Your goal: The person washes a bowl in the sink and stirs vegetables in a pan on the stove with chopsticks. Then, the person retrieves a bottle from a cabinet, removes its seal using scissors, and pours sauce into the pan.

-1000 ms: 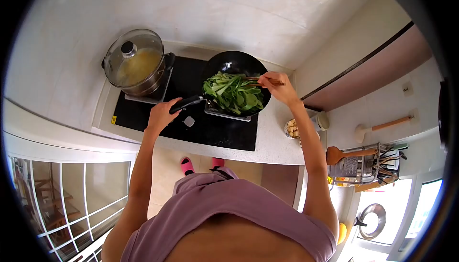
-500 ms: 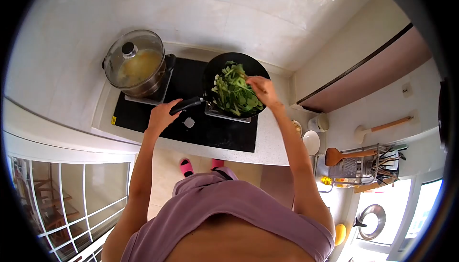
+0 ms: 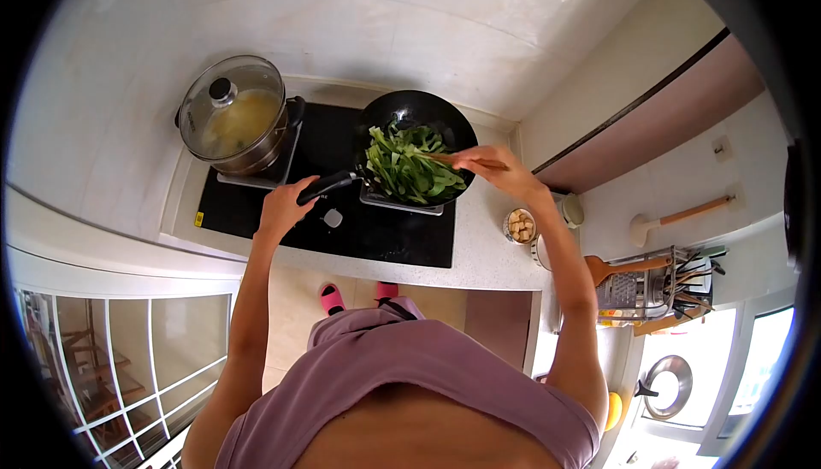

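Note:
My left hand (image 3: 281,206) is closed around the black handle (image 3: 328,185) of a dark wok (image 3: 420,106) on the right side of the cooktop. Chopped leafy greens (image 3: 410,165) with pale stems lie heaped in the wok. Above its right rim, my right hand (image 3: 496,170) is closed on brown wooden chopsticks (image 3: 443,158), whose far ends reach into the greens. The chopsticks look pressed together, and their tips are hidden among the leaves.
A lidded steel pot (image 3: 248,159) with yellowish liquid stands left on the black cooktop (image 3: 385,242). On the counter at right are a bowl of pale cubes (image 3: 519,226) and a jar (image 3: 571,210). Beyond them, a wooden spatula (image 3: 629,267) lies across a utensil rack (image 3: 671,289).
My right hand has drawn back to the right from over the greens, showing more of the chopsticks. The greens have shifted lower in the wok. My left hand keeps its grip.

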`<state>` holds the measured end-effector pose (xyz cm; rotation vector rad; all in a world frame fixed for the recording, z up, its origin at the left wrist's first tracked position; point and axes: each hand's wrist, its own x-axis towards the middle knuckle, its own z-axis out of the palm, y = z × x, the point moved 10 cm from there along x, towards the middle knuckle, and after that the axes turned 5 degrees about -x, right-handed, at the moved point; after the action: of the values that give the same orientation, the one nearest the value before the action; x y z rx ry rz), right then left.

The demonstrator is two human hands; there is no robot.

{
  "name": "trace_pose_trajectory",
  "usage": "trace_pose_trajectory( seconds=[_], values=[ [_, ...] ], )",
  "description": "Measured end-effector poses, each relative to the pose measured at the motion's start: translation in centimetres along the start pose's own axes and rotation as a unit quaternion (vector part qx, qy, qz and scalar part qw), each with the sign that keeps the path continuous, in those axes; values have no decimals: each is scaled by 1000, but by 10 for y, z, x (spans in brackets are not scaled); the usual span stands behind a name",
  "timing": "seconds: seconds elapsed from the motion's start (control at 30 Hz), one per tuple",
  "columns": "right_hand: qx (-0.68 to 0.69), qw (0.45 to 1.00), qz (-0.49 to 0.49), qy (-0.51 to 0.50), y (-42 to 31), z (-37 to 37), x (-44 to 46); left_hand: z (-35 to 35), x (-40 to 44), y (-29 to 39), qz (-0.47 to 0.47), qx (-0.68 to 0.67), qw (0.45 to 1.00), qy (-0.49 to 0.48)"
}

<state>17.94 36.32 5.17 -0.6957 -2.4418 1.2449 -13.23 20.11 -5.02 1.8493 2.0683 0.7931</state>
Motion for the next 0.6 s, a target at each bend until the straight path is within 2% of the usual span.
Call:
trace_pose_trajectory(
  seconds=[0.03, 0.07, 0.13, 0.17, 0.23, 0.27, 0.33, 0.37, 0.43, 0.47, 0.57, 0.6],
  values=[
    [7, 999, -14, -45, -10, 5, -7, 0, 0, 0, 4, 0, 1000, 5],
    [6, 999, -14, -46, -15, 8, -11, 0, 0, 0, 9, 1, 1000, 9],
    [-11, 982, 31, -184, -14, 48, -26, 0, 0, 2, 5, 3, 1000, 3],
    [-11, 983, 31, -183, -3, 62, -25, 0, 0, 2, 3, 5, 1000, -2],
    [-206, 965, -129, -102, 9, 85, -15, 2, 0, -1, 5, 9, 1000, -3],
    [-209, 964, -130, -101, 15, 89, -11, 4, 0, -2, 5, 11, 1000, -3],
    [-135, 989, -26, -46, 41, 77, 6, 2, 0, -1, 4, 9, 1000, -3],
    [-135, 989, -30, -46, 45, 74, 14, 2, -1, -1, 1, 6, 1000, -10],
    [-184, 966, -175, 52, 23, 42, 23, 3, 0, -1, -6, 16, 1000, -19],
    [-193, 960, -191, 74, 22, 29, 23, 3, 0, -2, 1, 7, 1000, -12],
    [-162, 970, -151, 100, 44, -11, 23, 4, -1, -3, 9, 3, 1000, -2],
    [-136, 981, -73, 118, 63, -24, 23, 3, -1, -2, 10, 6, 1000, 2]
  ],
)
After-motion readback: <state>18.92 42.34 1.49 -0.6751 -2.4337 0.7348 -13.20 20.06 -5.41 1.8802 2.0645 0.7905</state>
